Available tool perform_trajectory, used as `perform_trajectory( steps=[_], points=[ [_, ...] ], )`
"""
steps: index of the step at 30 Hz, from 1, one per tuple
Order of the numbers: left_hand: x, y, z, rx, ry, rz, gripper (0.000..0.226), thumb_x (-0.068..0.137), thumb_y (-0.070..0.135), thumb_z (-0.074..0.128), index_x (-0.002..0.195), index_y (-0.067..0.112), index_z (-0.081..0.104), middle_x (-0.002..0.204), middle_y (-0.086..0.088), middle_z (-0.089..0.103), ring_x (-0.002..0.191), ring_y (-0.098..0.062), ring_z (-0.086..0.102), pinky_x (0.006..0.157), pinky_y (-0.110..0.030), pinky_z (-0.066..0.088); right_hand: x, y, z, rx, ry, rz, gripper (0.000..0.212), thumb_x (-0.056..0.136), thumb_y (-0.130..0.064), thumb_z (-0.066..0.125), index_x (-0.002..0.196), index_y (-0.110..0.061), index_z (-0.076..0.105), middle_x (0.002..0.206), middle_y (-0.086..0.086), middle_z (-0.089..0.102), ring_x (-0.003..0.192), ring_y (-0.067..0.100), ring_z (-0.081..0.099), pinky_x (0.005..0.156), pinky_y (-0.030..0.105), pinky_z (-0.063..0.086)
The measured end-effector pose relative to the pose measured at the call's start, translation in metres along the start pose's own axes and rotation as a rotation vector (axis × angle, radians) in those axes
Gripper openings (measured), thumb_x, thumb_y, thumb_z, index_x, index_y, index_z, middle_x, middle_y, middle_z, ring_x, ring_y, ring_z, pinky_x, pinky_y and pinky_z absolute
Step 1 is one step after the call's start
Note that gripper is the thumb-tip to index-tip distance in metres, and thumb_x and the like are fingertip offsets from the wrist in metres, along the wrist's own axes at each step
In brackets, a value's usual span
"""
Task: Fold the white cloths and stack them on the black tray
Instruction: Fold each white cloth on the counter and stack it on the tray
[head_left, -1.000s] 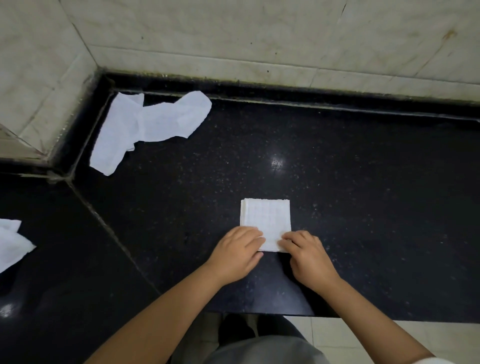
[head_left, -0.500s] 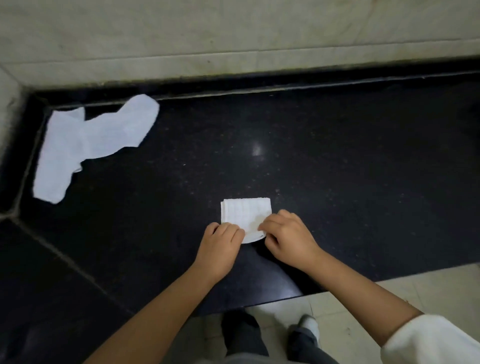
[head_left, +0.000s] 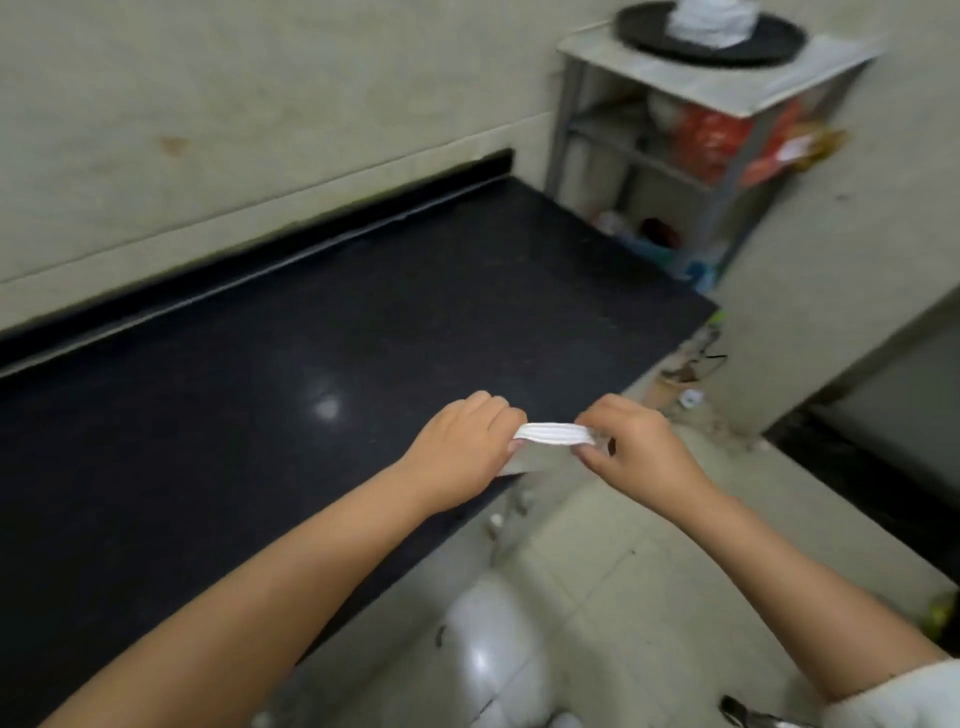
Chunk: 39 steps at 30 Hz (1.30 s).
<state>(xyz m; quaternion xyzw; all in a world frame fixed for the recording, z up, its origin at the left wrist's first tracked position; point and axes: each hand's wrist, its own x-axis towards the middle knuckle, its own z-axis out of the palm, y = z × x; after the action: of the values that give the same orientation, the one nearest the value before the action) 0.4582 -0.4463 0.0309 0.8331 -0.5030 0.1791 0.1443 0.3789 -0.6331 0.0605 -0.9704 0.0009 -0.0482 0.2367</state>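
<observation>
Both hands (head_left: 470, 449) (head_left: 636, 447) hold folded cloth (head_left: 553, 434) above counter edge (head_left: 519, 475)

A folded white cloth (head_left: 554, 434) hangs edge-on above the counter's edge; more folded cloths (head_left: 710, 22) stack on the black tray (head_left: 779, 44).

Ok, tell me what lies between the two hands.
Head view: only the folded white cloth spans the gap, its ends pinched by the left hand and right hand.

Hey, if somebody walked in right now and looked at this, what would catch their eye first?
Front and centre, the left hand and right hand hold a folded white cloth between them, above the near edge of the black counter. At the top right, a black tray already carrying a stack of folded cloths sits on a metal shelf unit.
</observation>
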Motion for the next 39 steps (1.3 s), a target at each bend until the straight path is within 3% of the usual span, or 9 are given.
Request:
perform_trajectory(
  steps=[4,10,16,23,28,30,33,36,39],
  points=[
    [0.109,0.045,0.029,-0.038,-0.003,0.094,0.015,0.085,0.029,0.040,0.081,0.017,0.048,0.065,0.000,0.057,0.055,-0.019,0.053,0.047,-0.026,0.042,-0.009,0.084,-0.085,-0.042,0.083,0.047,0.016,0.065,-0.013,0.065,0.076,-0.005,0.072,0.069,0.013,0.065,0.066,0.012,0.054,0.057,0.018,0.031],
    [0.259,0.063,0.055,-0.111,-0.047,0.159,0.026,0.087,0.034,0.039,0.084,0.015,0.057,0.071,-0.002,0.060,0.068,-0.017,0.053,0.053,-0.024,0.045,0.033,0.178,-0.185,-0.124,0.093,0.128,0.020,0.081,-0.013,0.066,0.098,-0.006,0.072,0.095,0.016,0.070,0.092,0.029,0.062,0.078,0.032,0.043],
    [0.421,0.039,0.062,-0.216,-0.067,0.020,0.025,0.092,0.024,0.053,0.111,0.010,0.060,0.106,-0.009,0.062,0.102,-0.025,0.055,0.080,-0.030,0.037,0.139,0.259,-0.273,-0.167,0.176,0.141,0.023,0.083,-0.015,0.063,0.103,-0.004,0.069,0.103,0.013,0.070,0.095,0.024,0.061,0.062,0.019,0.026],
    [0.594,-0.036,0.068,-0.305,-0.002,-0.087,0.023,0.087,0.020,0.061,0.109,0.012,0.064,0.092,0.004,0.059,0.073,-0.009,0.046,0.062,-0.021,0.028,0.297,0.332,-0.368,-0.124,0.228,0.114,0.021,0.082,-0.012,0.063,0.099,-0.004,0.070,0.097,0.012,0.070,0.077,0.018,0.057,0.054,0.022,0.031],
    [0.684,-0.088,0.072,-0.470,0.048,-0.298,0.005,0.087,0.014,0.062,0.092,0.015,0.063,0.069,0.010,0.058,0.046,0.000,0.056,0.051,-0.010,0.047,0.403,0.365,-0.411,0.032,0.202,0.103,0.013,0.084,-0.008,0.059,0.095,-0.009,0.067,0.074,0.006,0.063,0.040,-0.002,0.053,0.039,0.003,0.037],
    [0.715,-0.106,0.077,-0.542,0.060,-0.408,0.007,0.088,0.012,0.061,0.087,0.018,0.058,0.066,0.008,0.059,0.041,0.001,0.058,0.050,-0.012,0.051,0.443,0.378,-0.422,0.105,0.170,0.110,0.011,0.085,-0.005,0.057,0.091,-0.012,0.063,0.065,0.003,0.059,0.033,-0.004,0.053,0.037,0.007,0.041],
    [0.760,-0.132,0.084,-0.507,0.136,-0.498,0.014,0.086,0.010,0.062,0.078,0.020,0.056,0.072,0.003,0.064,0.051,-0.001,0.061,0.065,-0.025,0.054,0.506,0.399,-0.437,0.159,0.160,0.061,0.013,0.084,-0.001,0.056,0.087,-0.012,0.060,0.069,0.007,0.059,0.053,0.011,0.063,0.048,0.014,0.051],
    [0.799,-0.151,0.088,-0.333,0.269,-0.573,0.010,0.084,0.007,0.061,0.093,0.011,0.063,0.093,-0.010,0.067,0.077,-0.020,0.065,0.071,-0.027,0.046,0.572,0.419,-0.449,0.148,0.198,-0.056,0.015,0.078,0.002,0.057,0.091,-0.003,0.065,0.083,0.010,0.060,0.076,0.025,0.061,0.071,0.033,0.054],
    [0.830,-0.166,0.100,-0.131,0.341,-0.628,0.023,0.086,0.006,0.057,0.109,0.005,0.062,0.106,-0.014,0.065,0.098,-0.029,0.059,0.079,-0.028,0.039,0.636,0.438,-0.452,0.125,0.212,-0.173,0.017,0.078,0.000,0.058,0.093,-0.001,0.065,0.085,0.006,0.058,0.078,0.020,0.053,0.061,0.016,0.040]
  ],
)
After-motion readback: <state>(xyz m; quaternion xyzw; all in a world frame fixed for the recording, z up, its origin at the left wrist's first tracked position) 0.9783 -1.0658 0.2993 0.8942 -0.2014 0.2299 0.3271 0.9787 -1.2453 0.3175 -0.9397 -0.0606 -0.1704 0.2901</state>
